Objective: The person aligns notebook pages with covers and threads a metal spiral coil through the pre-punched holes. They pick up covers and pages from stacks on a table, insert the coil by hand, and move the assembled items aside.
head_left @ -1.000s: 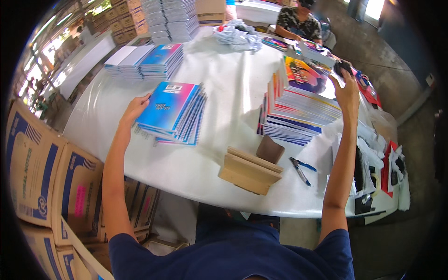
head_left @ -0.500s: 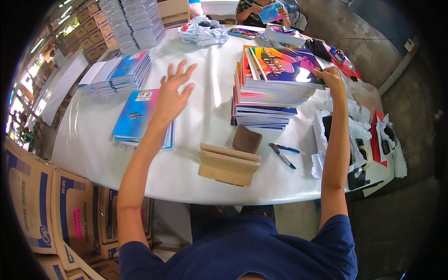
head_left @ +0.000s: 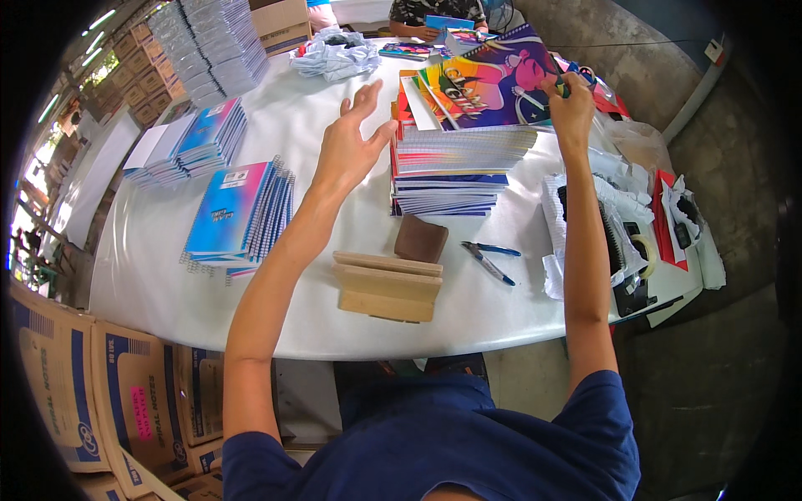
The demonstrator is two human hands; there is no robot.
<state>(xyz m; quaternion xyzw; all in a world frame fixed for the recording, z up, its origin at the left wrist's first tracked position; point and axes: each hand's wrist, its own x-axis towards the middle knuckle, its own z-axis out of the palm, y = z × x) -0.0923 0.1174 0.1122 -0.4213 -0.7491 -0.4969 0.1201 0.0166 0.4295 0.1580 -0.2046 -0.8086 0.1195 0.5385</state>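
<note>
White table (head_left: 334,125), round-edged, seen from above.

Notebook stack (head_left: 455,171): spiral-bound, tall, centre-right of the table, top covers fanned upward. Top notebook (head_left: 493,83), purple and orange cover, tilted up at its far end.

Right hand (head_left: 572,108): closed on the right edge of the top notebook, fingers curled over it.

Left hand (head_left: 351,150): fingers spread, palm down, in the air just left of the stack; whether it touches the stack cannot be told.

Blue notebooks (head_left: 242,209): lower pile, left of the left forearm, well apart from the stack. A second blue pile (head_left: 196,142) lies beyond it.

Wooden blocks (head_left: 388,284): near edge, stacked. Brown pad (head_left: 420,238) just behind them. Pliers (head_left: 489,257), blue-handled, to its right.

Cartons (head_left: 83,376): on the floor, lower left.
</note>
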